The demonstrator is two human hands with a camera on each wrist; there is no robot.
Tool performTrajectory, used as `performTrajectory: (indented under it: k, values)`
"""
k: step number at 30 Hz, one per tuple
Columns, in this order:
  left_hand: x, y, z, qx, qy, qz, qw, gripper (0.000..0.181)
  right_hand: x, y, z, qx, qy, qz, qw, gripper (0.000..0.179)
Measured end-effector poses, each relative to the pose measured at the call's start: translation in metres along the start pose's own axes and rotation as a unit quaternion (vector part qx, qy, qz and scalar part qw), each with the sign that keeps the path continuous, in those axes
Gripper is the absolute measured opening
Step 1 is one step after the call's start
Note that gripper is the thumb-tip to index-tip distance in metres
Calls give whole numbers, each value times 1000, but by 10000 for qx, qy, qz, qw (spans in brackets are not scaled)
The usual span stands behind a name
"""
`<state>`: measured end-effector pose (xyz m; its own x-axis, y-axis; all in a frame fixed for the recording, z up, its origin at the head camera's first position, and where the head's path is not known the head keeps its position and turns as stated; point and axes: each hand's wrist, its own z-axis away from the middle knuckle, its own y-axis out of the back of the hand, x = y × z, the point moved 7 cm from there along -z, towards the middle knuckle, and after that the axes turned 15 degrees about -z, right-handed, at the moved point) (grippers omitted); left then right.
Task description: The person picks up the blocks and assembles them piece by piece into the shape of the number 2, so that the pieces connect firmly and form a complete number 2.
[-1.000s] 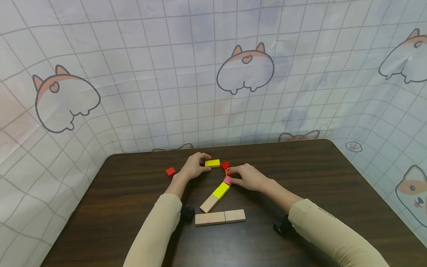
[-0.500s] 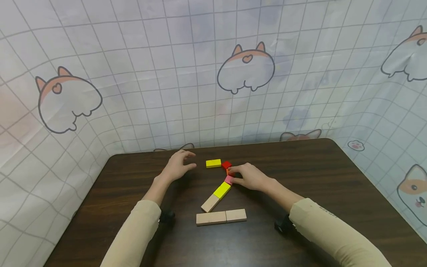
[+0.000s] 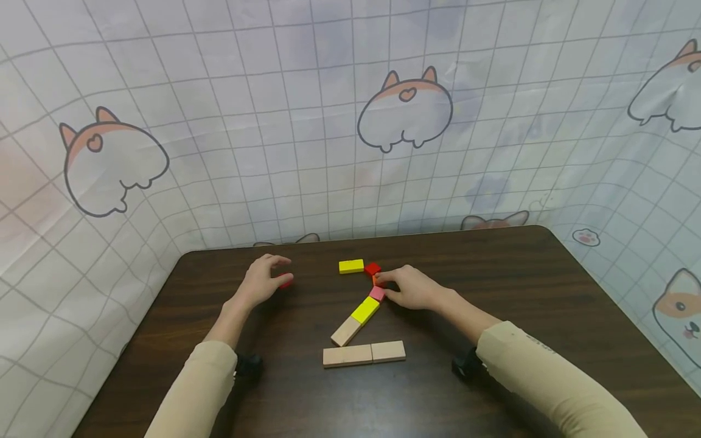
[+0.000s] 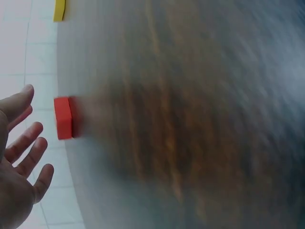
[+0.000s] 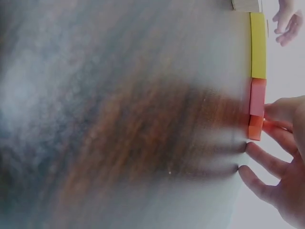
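My left hand (image 3: 261, 281) reaches over the left of the table, thumb and fingers apart around a red block (image 3: 286, 280); in the left wrist view that block (image 4: 63, 118) shows clear of the fingers. My right hand (image 3: 413, 287) pinches a small orange block (image 5: 255, 128) between thumb and index finger, its thumb beside the pink block (image 3: 377, 293). The orange block, partly hidden, sits in a curved row with a red block (image 3: 373, 268), the pink one, a yellow block (image 3: 365, 311) and a plain wooden block (image 3: 346, 331).
Another yellow block (image 3: 351, 266) lies left of the row's far red block. Two plain wooden blocks (image 3: 347, 356) form a straight line closer to the person. A patterned cloth (image 3: 339, 152) hangs behind the dark wooden table (image 3: 493, 261).
My left hand has drawn away from the far yellow block and moved left to the separate red block. The right hand stays at the orange and pink blocks.
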<state>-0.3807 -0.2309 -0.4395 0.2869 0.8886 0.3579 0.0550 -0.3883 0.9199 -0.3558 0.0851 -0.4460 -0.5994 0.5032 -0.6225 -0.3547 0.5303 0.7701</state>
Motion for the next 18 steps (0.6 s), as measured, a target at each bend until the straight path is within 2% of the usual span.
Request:
performTrajectory:
  k: [11, 18]
  values:
    - [-20, -1, 8, -186, 284, -43, 9994, 42, 1, 0, -1, 92, 50, 120, 9999, 33]
    - [-26, -5, 9, -374, 315, -2, 9988, 42, 1, -2, 0, 150, 136, 194, 9996, 32]
